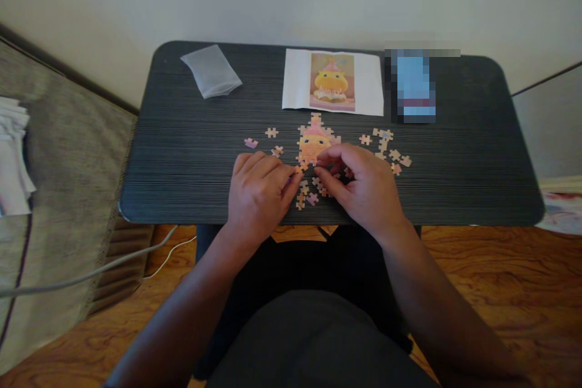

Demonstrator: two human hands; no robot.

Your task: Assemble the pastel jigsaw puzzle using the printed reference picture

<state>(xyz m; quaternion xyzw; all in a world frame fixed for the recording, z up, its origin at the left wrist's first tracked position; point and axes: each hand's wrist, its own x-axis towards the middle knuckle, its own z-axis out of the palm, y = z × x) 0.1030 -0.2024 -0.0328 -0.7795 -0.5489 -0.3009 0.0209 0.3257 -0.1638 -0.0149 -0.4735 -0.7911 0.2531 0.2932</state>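
A partly joined jigsaw puzzle point(313, 140), yellow and pink, lies mid-table on the dark table point(182, 151). My left hand point(257, 191) rests below its left corner, fingers curled, fingertips pinching a small puzzle piece point(299, 168) at the puzzle's lower edge. My right hand point(364, 185) sits at the lower right of the puzzle, fingers bent and pressed on its bottom edge; what they hold is hidden. Loose pieces point(309, 194) lie between the hands, more loose pieces point(388, 148) to the right and a few loose pieces point(261, 139) to the left.
A reference picture point(333, 82) on white paper lies behind the puzzle. A clear plastic bag point(211, 71) sits at the back left, a blurred blue object point(414, 88) at the back right. A cable point(91, 270) runs over the wooden floor at left.
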